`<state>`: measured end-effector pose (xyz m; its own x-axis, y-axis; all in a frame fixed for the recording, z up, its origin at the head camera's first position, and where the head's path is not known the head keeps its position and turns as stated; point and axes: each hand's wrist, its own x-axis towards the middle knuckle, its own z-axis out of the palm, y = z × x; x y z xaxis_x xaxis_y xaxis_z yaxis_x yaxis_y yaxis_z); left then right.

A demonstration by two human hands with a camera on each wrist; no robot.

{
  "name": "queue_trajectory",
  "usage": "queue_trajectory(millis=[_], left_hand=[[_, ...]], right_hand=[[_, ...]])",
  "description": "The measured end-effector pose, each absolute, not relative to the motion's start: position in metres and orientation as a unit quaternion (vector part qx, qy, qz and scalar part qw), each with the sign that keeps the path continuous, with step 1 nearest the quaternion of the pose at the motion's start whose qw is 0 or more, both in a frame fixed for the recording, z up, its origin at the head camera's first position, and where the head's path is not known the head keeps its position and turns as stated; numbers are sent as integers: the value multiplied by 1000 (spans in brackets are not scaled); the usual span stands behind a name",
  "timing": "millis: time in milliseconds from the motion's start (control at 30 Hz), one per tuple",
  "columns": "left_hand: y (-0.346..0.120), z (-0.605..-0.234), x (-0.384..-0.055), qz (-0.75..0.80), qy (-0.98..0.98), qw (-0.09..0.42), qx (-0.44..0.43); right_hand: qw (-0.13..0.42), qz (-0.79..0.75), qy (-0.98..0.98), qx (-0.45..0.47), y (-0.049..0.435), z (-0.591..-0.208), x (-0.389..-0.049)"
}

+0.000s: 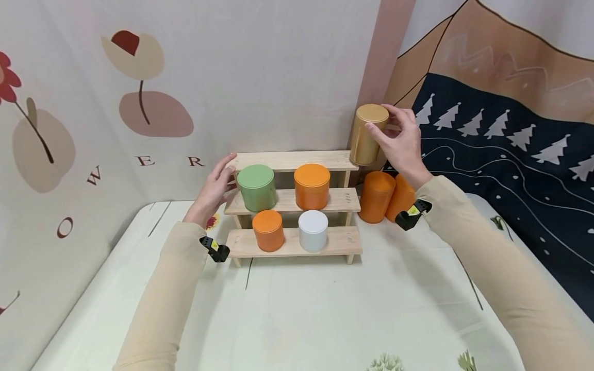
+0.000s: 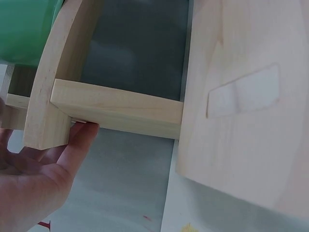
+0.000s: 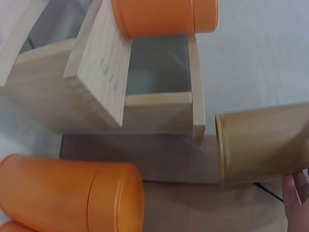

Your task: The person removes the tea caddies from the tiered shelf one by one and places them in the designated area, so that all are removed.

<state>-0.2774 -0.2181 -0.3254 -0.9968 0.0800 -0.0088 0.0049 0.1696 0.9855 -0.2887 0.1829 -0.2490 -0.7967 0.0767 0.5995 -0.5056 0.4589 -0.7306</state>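
My right hand [image 1: 402, 140] grips a tall gold canister [image 1: 366, 136] by its upper part, thumb in front. The canister is close beside the right end of the top board; its base shows apart from the wood in the right wrist view. At the other end, my left hand [image 1: 215, 188] holds the top board of a three-step wooden stand [image 1: 292, 161]; the left wrist view shows fingers [image 2: 82, 145] under its end. A green canister [image 1: 257, 190] and an orange canister [image 1: 312, 188] stand on the middle step. A smaller orange canister [image 1: 268, 232] and a white canister [image 1: 313, 232] occupy the lowest step.
Two taller orange canisters, one at the front [image 1: 377, 198] and one partly behind my right wrist [image 1: 405, 198], stand right of the stand. A pale cloth [image 1: 297, 314] covers the table. Printed curtains [image 1: 278, 77] hang close behind.
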Motion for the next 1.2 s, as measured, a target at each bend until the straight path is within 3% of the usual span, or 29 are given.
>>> queue_trajectory(millis=[267, 700, 1200], left_hand=[[-209, -307, -261, 645, 763, 35, 28], [-219, -332, -281, 653, 756, 22, 36], [-209, -308, -259, 645, 763, 31, 37]], right_hand=[[300, 493, -807, 121, 198, -252, -286], [302, 486, -816, 84, 221, -259, -279], [302, 469, -828, 62, 247, -270, -271]])
